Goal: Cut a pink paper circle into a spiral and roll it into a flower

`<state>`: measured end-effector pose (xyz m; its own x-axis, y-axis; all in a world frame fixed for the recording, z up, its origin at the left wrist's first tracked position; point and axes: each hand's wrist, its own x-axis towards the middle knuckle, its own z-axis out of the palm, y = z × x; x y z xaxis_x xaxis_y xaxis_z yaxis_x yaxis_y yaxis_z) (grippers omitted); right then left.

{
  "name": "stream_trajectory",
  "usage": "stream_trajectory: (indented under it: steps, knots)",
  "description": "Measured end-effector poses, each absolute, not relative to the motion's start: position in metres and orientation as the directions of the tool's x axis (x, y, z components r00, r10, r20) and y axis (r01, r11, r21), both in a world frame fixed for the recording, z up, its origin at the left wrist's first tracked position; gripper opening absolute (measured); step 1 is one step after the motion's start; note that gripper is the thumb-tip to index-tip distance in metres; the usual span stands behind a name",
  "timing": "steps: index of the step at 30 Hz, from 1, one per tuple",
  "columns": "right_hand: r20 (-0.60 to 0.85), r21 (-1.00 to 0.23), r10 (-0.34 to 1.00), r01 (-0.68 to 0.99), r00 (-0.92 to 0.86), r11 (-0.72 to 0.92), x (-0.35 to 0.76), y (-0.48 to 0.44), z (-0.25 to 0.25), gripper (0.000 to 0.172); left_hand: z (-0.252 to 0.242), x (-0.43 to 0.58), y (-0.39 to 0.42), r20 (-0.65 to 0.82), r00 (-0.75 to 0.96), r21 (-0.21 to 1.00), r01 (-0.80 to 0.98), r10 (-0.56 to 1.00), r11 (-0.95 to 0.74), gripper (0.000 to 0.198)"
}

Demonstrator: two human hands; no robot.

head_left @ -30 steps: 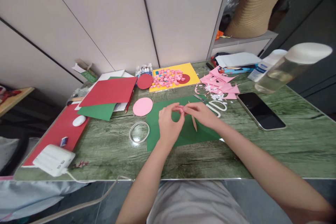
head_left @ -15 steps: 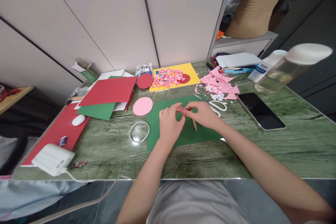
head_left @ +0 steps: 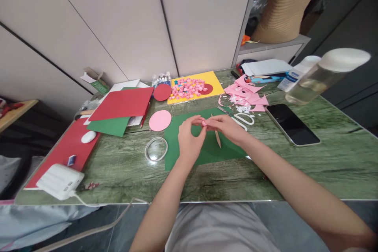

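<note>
My left hand (head_left: 190, 136) and my right hand (head_left: 226, 126) meet over a green paper sheet (head_left: 183, 157), fingertips closed in a pinch. Between them sits a small pink paper roll (head_left: 204, 123), partly covered by the fingers. A pale, narrow, pointed piece (head_left: 217, 140) shows below my right hand; whether the hand touches it I cannot tell. White-handled scissors (head_left: 246, 118) lie just beyond my right wrist. Left of the green sheet are a pink paper circle (head_left: 160, 120) and a roll of clear tape (head_left: 147, 150).
Many small pink rolls (head_left: 187, 88) lie on a yellow sheet (head_left: 217, 80) at the back. Pink paper scraps (head_left: 245, 92), a phone (head_left: 292, 124) and a clear bottle (head_left: 313, 84) are to the right. Red sheets (head_left: 124, 102) and a white charger (head_left: 60, 181) occupy the left.
My fingers have shifted slightly around the pink paper roll, which now shows more plainly between the fingertips. The things on the table have stayed in place.
</note>
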<state>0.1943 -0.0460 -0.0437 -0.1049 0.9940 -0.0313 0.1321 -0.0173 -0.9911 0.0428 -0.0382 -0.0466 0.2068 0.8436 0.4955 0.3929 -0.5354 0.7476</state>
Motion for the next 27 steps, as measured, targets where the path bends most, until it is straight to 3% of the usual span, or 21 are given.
stream_trajectory:
  steps: [6, 14, 16, 19, 23, 27]
  knots:
    - [-0.057, -0.994, 0.988, 0.102, -0.142, -0.042, 0.195, -0.047, -0.043, 0.037, -0.046, 0.044, -0.041, 0.505, 0.173, 0.773, 0.345, 0.846, -0.532, 0.022]
    - [0.108, -0.929, 0.993, 0.36, 0.036, 0.088, 0.204, -0.048, -0.027, 0.019, -0.045, 0.042, -0.038, 0.468, 0.152, 0.763, 0.427, 0.87, -0.485, 0.025]
    - [0.24, -0.849, 0.97, 0.492, 0.032, 0.194, 0.205, -0.051, -0.023, 0.014, -0.046, 0.043, -0.037, 0.465, 0.172, 0.738, 0.468, 0.869, -0.487, 0.027]
    - [0.402, -0.623, 0.904, 0.679, -0.148, 0.388, 0.203, -0.056, -0.02, 0.017, -0.047, 0.043, -0.037, 0.488, 0.205, 0.66, 0.549, 0.849, -0.512, 0.029]
    - [0.418, -0.398, 0.866, 0.802, -0.274, 0.446, 0.198, -0.057, -0.024, 0.02, -0.05, 0.043, -0.037, 0.515, 0.245, 0.578, 0.607, 0.821, -0.545, 0.033]
    - [0.412, -0.274, 0.852, 0.848, -0.324, 0.455, 0.198, -0.057, -0.029, 0.016, -0.054, 0.042, -0.036, 0.518, 0.271, 0.557, 0.613, 0.811, -0.56, 0.035]
